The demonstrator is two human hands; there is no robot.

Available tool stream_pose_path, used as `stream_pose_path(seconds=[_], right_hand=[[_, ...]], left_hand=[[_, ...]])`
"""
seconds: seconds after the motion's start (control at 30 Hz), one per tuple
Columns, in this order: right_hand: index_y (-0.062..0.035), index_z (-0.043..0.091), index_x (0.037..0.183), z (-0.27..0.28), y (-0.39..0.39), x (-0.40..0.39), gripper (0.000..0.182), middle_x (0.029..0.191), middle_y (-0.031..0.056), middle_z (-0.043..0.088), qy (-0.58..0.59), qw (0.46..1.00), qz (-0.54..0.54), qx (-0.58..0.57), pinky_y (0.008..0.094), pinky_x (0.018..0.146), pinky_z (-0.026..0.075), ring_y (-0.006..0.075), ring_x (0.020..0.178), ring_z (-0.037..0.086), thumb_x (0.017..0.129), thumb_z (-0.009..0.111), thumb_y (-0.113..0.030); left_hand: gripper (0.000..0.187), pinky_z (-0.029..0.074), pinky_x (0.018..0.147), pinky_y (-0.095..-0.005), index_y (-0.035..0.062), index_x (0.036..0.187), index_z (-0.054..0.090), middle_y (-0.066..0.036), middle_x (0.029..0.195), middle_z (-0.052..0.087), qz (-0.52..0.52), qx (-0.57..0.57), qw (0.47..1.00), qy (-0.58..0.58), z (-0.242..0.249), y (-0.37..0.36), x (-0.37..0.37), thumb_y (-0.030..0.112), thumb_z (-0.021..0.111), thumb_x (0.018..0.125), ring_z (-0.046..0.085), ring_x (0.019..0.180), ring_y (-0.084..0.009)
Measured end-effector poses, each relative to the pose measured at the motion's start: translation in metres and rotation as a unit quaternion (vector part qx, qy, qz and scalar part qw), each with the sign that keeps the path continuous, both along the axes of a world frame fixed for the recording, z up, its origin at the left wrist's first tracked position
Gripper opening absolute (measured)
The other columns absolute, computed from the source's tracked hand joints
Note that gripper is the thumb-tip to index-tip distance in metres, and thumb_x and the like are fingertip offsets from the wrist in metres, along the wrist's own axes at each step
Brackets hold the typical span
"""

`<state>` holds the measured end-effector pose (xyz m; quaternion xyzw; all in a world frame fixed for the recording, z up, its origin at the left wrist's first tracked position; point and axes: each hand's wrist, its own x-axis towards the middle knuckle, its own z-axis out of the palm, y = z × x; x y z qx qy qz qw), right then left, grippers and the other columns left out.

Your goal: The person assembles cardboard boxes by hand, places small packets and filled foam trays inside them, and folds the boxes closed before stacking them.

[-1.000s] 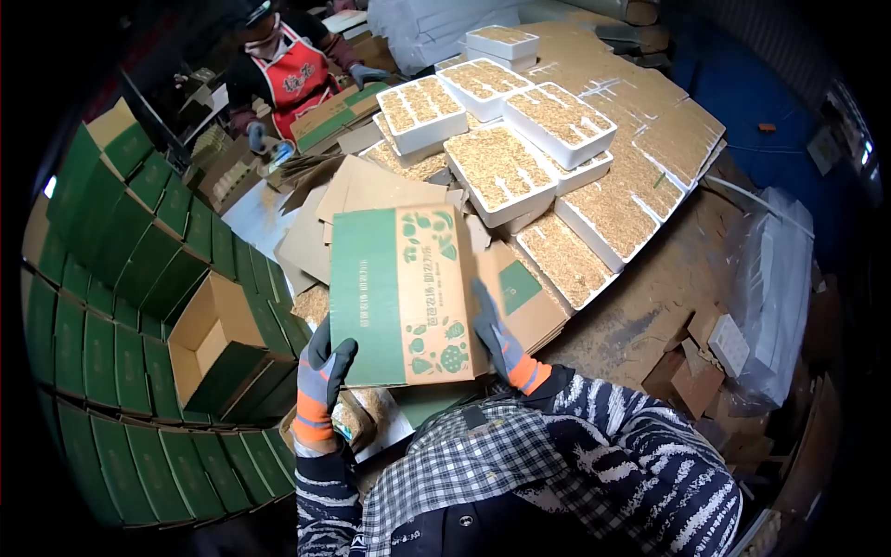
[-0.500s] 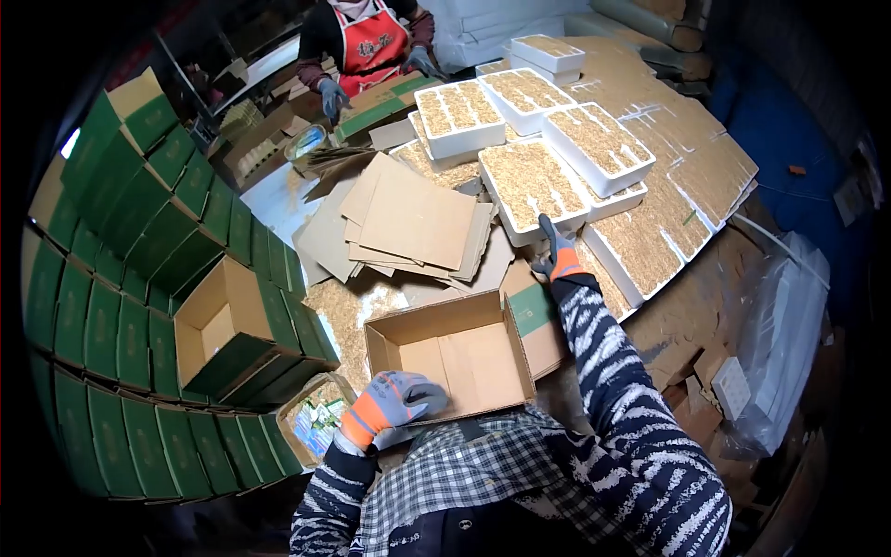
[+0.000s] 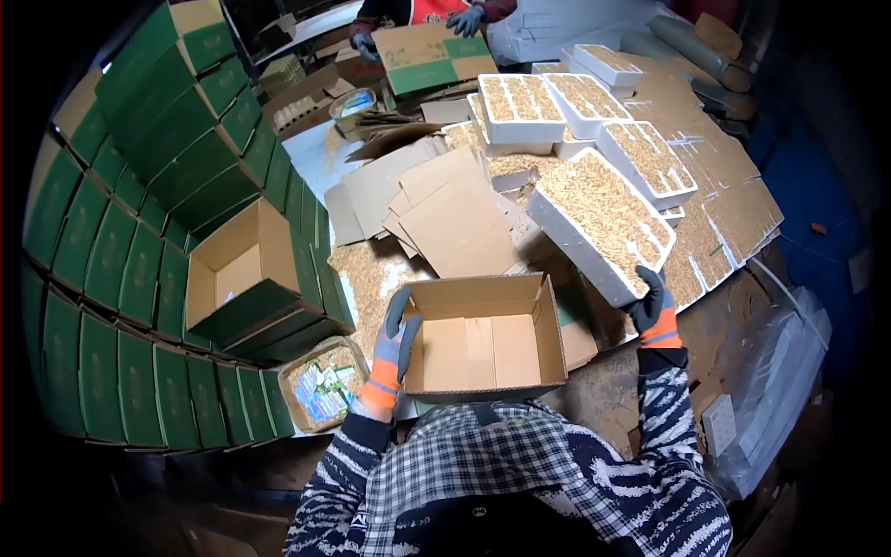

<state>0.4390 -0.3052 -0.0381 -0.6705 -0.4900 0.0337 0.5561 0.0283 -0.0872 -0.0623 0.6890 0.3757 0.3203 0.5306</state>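
Note:
My gloved right hand (image 3: 654, 309) grips the near right corner of a white foam tray (image 3: 608, 218) full of tan grain-like pieces, which is tilted and partly raised off the pile. My gloved left hand (image 3: 390, 348) is upright at the left wall of an open cardboard box (image 3: 478, 348), with its fingers apart and the palm turned to the box. Nothing lies in the box, which stands in front of my body. Flat cardboard sheets (image 3: 455, 218) lie just beyond it.
Green boxes (image 3: 139, 339) are stacked on the left, with an open box (image 3: 241, 269) among them. A small box of packets (image 3: 320, 385) is near my left forearm. More filled trays (image 3: 520, 107) stand behind. A co-worker's gloved hands hold a green-and-brown box (image 3: 436, 58) at the back.
My right hand has pulled the foam tray nearer and to the right, tilting it. My left hand has moved from the box's front edge to its left side. The co-worker's box is now raised.

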Motion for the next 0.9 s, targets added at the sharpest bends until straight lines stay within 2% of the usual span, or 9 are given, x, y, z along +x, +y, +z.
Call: stream_pose_path(seconds=[0.07,0.13,0.2,0.3,0.43,0.5,0.63,0.77,0.9], right_hand=[[-0.003,0.057,0.118,0.027,-0.03,0.013,0.031,0.131,0.0178,0.054,-0.08,0.994,0.055,-0.051,0.0396,0.095,0.048,0.0291,0.118,0.057,0.087,0.058,-0.003],[-0.0023,0.059,0.117,0.086,-0.024,-0.005,0.026,0.139,0.021,0.049,0.266,0.957,0.092,-0.065,0.0378,0.097,0.046,0.0272,0.121,0.055,0.092,0.054,-0.007],[-0.001,0.053,0.13,0.105,-0.025,-0.004,0.043,0.143,0.0195,0.046,0.064,0.979,0.13,-0.144,0.0339,0.1,0.043,0.0241,0.123,0.054,0.089,0.059,-0.01],[-0.0062,0.028,0.151,0.153,0.01,-0.061,0.089,0.141,0.0125,0.048,0.267,0.926,0.2,-0.177,0.0348,0.098,0.044,0.0204,0.121,0.052,0.075,0.073,-0.01],[-0.0085,0.018,0.154,0.135,0.051,-0.101,0.098,0.133,0.0135,0.054,0.294,0.882,0.219,-0.297,0.0285,0.092,0.047,0.0174,0.115,0.055,0.074,0.074,0.0],[-0.0104,0.016,0.154,0.105,0.067,-0.119,0.096,0.12,0.015,0.061,0.242,0.889,0.208,-0.329,0.0276,0.087,0.049,0.0167,0.103,0.06,0.077,0.074,-0.007],[-0.0051,0.021,0.151,0.07,0.09,-0.122,0.088,0.101,0.0211,0.068,-0.033,0.865,0.142,-0.479,0.0391,0.083,0.05,0.0349,0.096,0.066,0.08,0.071,-0.026],[0.0047,0.057,0.122,0.049,0.109,-0.123,0.055,0.108,0.0253,0.066,-0.348,0.695,0.196,-0.598,0.0406,0.089,0.05,0.0364,0.102,0.064,0.08,0.065,-0.03],[-0.0039,0.072,0.099,0.037,0.13,-0.132,0.038,0.103,0.0181,0.07,-0.467,0.651,0.314,-0.509,0.0405,0.085,0.052,0.0344,0.098,0.066,0.084,0.062,-0.037]], left_hand=[[0.057,0.031,0.112,-0.0334,0.0015,0.143,0.041,-0.017,0.147,0.042,0.012,0.003,1.0,-0.008,-0.007,0.001,0.009,0.024,0.058,0.094,0.039,0.137,-0.025],[0.056,0.031,0.112,-0.0332,0.0005,0.143,0.04,-0.017,0.146,0.043,0.018,0.01,1.0,-0.018,-0.015,-0.001,0.014,0.025,0.057,0.096,0.039,0.136,-0.0256],[0.053,0.032,0.11,-0.0331,-0.0016,0.142,0.041,-0.017,0.144,0.044,0.048,0.041,0.996,-0.057,-0.018,-0.002,0.023,0.026,0.054,0.098,0.042,0.132,-0.0269],[0.052,0.035,0.108,-0.0336,-0.0025,0.141,0.04,-0.018,0.143,0.044,0.088,0.057,0.993,-0.059,-0.028,-0.005,0.032,0.024,0.053,0.099,0.044,0.129,-0.0272],[0.051,0.033,0.108,-0.0327,-0.0012,0.142,0.04,-0.018,0.143,0.044,0.122,0.007,0.986,-0.113,-0.033,-0.015,0.037,0.023,0.054,0.099,0.043,0.129,-0.0253],[0.053,0.03,0.111,-0.031,0.0006,0.144,0.038,-0.015,0.146,0.042,0.079,0.009,0.992,-0.097,-0.026,-0.011,0.025,0.013,0.056,0.096,0.04,0.133,-0.0237],[0.069,0.049,0.067,-0.0225,0.0107,0.151,0.032,-0.004,0.115,0.06,0.086,0.001,0.995,-0.046,-0.054,-0.001,0.004,-0.001,0.05,0.086,0.056,0.076,-0.0087],[0.075,0.025,0.113,-0.0282,0.0046,0.149,0.032,-0.01,0.15,0.039,0.068,-0.127,0.984,-0.108,-0.031,-0.009,0.007,-0.009,0.045,0.076,0.034,0.14,-0.0191],[0.072,0.026,0.113,-0.0292,0.0055,0.148,0.033,-0.01,0.15,0.038,0.058,-0.091,0.99,-0.088,-0.027,-0.013,0.004,-0.004,0.047,0.078,0.034,0.14,-0.0216]])
